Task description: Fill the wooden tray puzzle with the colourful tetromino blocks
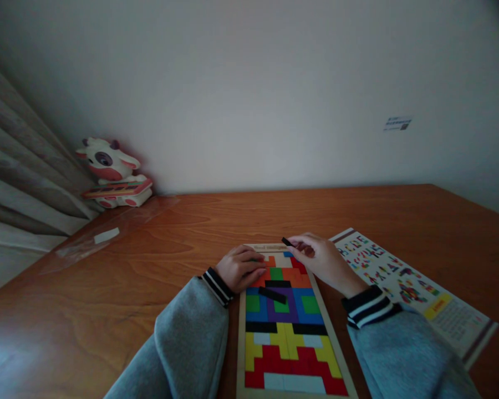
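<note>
A wooden puzzle board (pixel 335 348) lies on the brown table in front of me, filled with coloured block pieces. My right hand (pixel 322 260) hovers over the board's far right corner and pinches a small black piece (pixel 286 241) between thumb and fingers. My left hand (pixel 242 267) rests on the board's far left corner, fingers curled down on the pieces there; whether it holds anything I cannot tell. A loose black bar piece (pixel 272 295) lies tilted on top of the purple and blue area in the board's middle.
A printed pattern sheet (pixel 416 288) lies to the right of the board. A clear plastic bag (pixel 108 235) lies at the far left of the table. A cow-shaped toy (pixel 112 172) stands in the back left corner by a curtain (pixel 16 183).
</note>
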Demonstrator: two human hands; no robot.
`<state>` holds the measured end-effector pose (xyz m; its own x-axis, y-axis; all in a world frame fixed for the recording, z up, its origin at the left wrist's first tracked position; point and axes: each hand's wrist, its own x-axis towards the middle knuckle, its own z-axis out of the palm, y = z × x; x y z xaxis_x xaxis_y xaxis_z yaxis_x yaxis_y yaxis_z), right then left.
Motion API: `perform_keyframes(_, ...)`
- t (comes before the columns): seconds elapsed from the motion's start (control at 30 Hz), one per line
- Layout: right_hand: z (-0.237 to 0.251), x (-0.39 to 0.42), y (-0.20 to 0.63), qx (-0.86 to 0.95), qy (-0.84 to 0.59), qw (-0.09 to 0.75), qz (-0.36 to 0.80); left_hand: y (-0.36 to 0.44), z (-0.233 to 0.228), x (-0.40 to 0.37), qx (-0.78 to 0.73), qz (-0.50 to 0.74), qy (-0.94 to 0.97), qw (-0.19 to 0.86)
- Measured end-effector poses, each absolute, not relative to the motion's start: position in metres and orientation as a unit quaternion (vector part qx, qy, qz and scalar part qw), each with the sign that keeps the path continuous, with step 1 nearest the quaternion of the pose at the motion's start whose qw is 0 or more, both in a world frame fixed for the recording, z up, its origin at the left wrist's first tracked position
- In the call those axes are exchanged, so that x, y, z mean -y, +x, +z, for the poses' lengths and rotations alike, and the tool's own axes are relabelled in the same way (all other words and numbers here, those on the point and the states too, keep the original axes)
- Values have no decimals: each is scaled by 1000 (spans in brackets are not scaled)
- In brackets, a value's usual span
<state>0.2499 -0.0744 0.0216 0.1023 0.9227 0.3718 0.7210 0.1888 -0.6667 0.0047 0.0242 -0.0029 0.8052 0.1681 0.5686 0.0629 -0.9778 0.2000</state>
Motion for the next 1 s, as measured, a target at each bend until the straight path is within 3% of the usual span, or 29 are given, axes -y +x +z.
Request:
perform_keyframes(0.37, 16, 74, 236, 679, -614, 384, 124, 9, -12, -31, -205, 304, 918, 152)
perform_keyframes(0.73, 11, 73, 238, 650, -624, 413, 134, 12, -5, -26, -229, 311, 880, 277)
perform_keyframes(1.0, 16, 62, 224, 773, -564, 283, 70, 11, -13, -39, -329, 493, 705, 389)
